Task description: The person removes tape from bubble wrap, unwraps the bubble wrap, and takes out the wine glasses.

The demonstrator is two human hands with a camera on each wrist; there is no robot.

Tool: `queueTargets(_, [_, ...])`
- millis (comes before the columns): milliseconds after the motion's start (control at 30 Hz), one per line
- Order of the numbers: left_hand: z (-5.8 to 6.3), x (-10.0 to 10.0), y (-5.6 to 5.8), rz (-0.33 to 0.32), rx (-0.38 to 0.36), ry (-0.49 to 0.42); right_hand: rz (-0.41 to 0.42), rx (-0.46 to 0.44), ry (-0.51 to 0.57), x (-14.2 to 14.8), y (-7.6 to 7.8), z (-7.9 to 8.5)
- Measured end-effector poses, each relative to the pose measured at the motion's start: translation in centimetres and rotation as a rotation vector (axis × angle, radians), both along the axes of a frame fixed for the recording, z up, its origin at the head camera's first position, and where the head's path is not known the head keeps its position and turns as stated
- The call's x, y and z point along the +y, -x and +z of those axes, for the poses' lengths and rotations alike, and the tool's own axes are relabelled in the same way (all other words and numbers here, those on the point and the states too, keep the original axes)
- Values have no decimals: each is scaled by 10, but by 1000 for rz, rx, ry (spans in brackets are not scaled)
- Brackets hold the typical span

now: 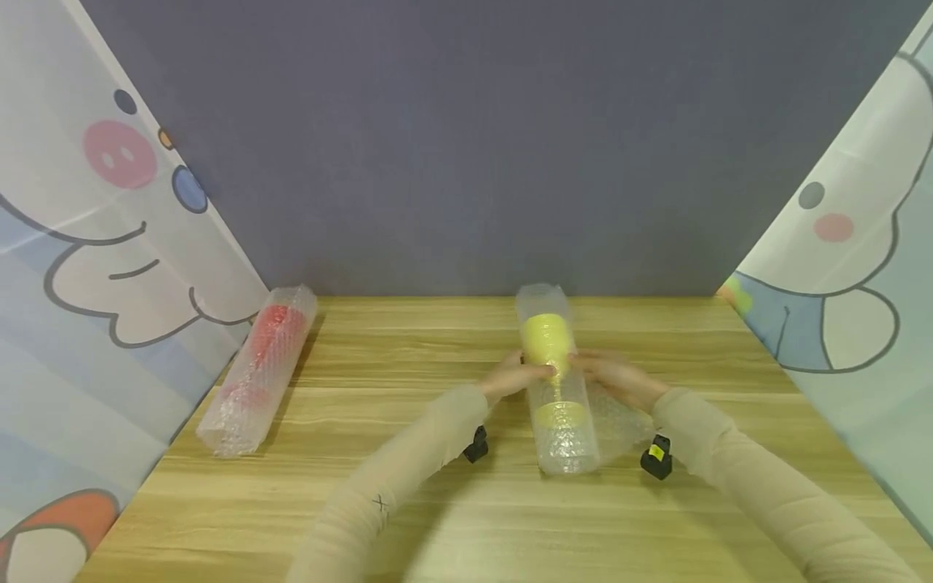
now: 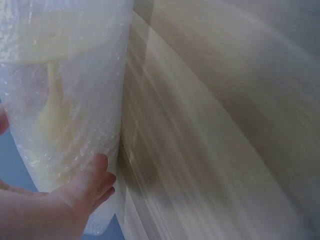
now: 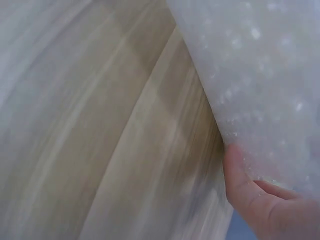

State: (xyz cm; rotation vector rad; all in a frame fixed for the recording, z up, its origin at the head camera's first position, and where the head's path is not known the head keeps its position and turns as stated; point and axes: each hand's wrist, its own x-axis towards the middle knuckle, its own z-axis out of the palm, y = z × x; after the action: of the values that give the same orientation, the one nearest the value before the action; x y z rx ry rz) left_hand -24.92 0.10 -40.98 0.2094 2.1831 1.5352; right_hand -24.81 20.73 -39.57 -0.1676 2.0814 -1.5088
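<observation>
A yellow goblet [image 1: 547, 338], its bowl, thin stem and round foot showing through, lies inside a roll of bubble wrap [image 1: 564, 453] right of the table's middle. The left hand [image 1: 516, 376] grips the left side of the roll, its thumb across the wrap near the stem. From the opposite side the right hand [image 1: 614, 377] holds the wrap, with its thumb against the plastic in the right wrist view. A loose flap of wrap [image 1: 618, 421] spreads on the table below the right hand. Some fingers of both hands are hidden by the plastic.
Another bubble-wrapped roll [image 1: 257, 372] with a red thing inside lies at the table's left edge. The wooden table [image 1: 408, 348] meets a dark grey panel [image 1: 474, 146] at the back. Cartoon-printed curtains stand at both sides.
</observation>
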Motion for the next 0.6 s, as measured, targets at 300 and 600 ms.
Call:
queueTargets(300, [-6, -35, -6, -9, -3, -47, -33, 20, 49, -26, -7, 5])
queueTargets(600, [-4, -54, -15, -4, -18, -75, 9, 65, -37, -43, -11, 13])
